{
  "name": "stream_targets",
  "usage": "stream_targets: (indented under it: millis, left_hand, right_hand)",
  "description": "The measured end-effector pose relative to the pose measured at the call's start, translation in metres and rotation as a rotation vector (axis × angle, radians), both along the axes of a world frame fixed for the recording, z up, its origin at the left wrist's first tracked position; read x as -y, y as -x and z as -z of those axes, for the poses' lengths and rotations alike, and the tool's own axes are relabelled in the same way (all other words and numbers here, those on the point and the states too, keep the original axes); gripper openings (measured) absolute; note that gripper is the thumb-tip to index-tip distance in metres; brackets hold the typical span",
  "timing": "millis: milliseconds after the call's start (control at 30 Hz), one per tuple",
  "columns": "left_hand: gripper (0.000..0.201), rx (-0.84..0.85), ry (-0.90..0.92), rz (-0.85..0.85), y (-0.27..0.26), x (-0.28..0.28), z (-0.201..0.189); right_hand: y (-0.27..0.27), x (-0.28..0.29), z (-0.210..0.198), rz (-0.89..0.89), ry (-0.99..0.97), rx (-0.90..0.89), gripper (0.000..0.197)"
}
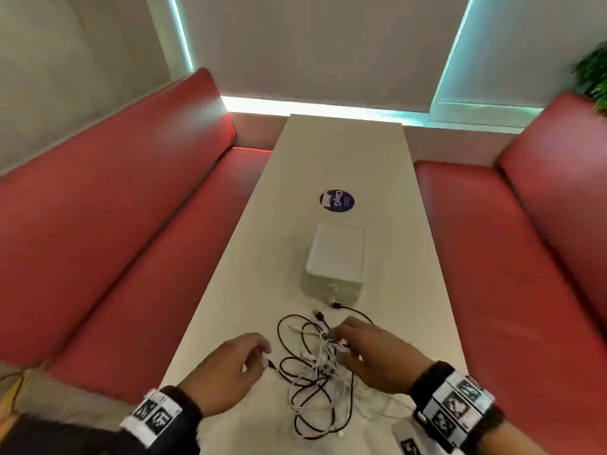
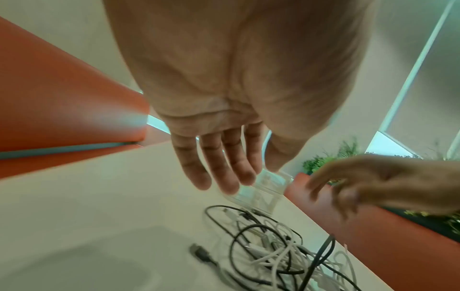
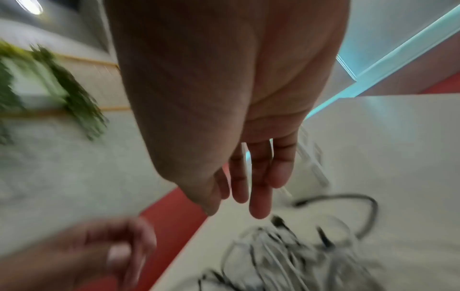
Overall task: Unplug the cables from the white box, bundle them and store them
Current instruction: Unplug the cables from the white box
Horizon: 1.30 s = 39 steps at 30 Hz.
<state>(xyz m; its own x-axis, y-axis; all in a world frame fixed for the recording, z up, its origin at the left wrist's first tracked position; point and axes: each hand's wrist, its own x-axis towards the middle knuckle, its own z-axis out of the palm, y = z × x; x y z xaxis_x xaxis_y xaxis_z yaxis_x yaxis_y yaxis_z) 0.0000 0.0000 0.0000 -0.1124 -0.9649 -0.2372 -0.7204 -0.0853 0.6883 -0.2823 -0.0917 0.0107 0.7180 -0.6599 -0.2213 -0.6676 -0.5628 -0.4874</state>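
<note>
Wristbands (image 1: 154, 415), cables (image 1: 315, 372), "ClayG" sticker (image 1: 336, 201)

You are looking at a pale cream worktop (image 1: 341, 152) carrying a plain white box (image 1: 335, 257). At 12 o'clock from the box, a round dark blue sticker (image 1: 337, 201) is showing white lettering. At 6 o'clock, the cables (image 1: 315, 372) are lying as mixed black and white loops. Red benches (image 1: 115, 224) are flanking the worktop at 9 and 3 o'clock. Black wristbands (image 1: 453, 402) are bearing black-and-white square markers. Green foliage (image 1: 593, 77) is showing at 2 o'clock.
</note>
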Motion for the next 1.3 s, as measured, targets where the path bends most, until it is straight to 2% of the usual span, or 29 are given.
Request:
stream_targets:
  millis: [133,267,333,400,467,667,767,833,900,967,1067,1167,1233,1300]
  left_hand:
    - [0.025,0.075,0.048,0.098,0.037,0.038,0.013]
    - [0.061,0.204,-0.026,0.197,0.066,0.058,0.044]
    - [0.071,0.316,-0.085,0.272,0.078,0.061,0.053]
    - [0.069,0.4,-0.084,0.319,0.081,0.063,0.062]
    - [0.057,0.376,-0.06,0.311,0.08,0.065,0.066]
    - [0.034,0.068,-0.178,0.211,0.069,0.078,0.065]
    - [0.027,-0.026,-0.147,0.16,0.066,0.085,0.062]
    - [0.02,-0.056,-0.133,0.125,0.063,0.089,0.059]
    - [0.018,-0.022,-0.148,0.125,0.061,0.093,0.055]
    - [0.029,0.043,-0.156,0.142,0.062,0.097,0.052]
    - [0.036,0.122,-0.149,0.188,0.067,0.102,0.055]
    - [0.028,0.174,-0.13,0.23,0.07,0.104,0.065]
    - [0.021,0.196,-0.099,0.23,0.071,0.103,0.069]
    - [0.026,0.169,-0.079,0.201,0.074,0.103,0.07]
  right_hand:
    - [-0.013,-0.008,0.041,0.065,-0.073,-0.194,0.05]
    - [-0.018,-0.01,0.067,0.123,-0.047,-0.167,0.049]
    - [-0.017,-0.01,0.074,0.166,-0.051,-0.136,0.049]
    - [-0.016,-0.01,0.079,0.191,-0.052,-0.096,0.047]
    - [-0.014,-0.009,0.081,0.206,-0.068,-0.071,0.046]
    - [-0.004,-0.003,0.083,0.259,-0.118,0.016,0.04]
    - [0.001,0.0,0.083,0.299,-0.159,0.032,0.042]
    - [0.004,0.003,0.08,0.321,-0.193,0.037,0.036]
    - [0.006,0.005,0.077,0.308,-0.212,0.017,0.03]
    - [0.005,0.008,0.076,0.306,-0.201,0.009,0.029]
    - [0.005,0.018,0.076,0.418,-0.106,0.091,0.028]
    - [0.009,0.032,0.079,0.567,0.005,0.117,0.034]
    - [0.012,0.039,0.08,0.622,0.005,0.077,0.04]
    - [0.013,0.042,0.083,0.632,-0.023,0.012,0.044]
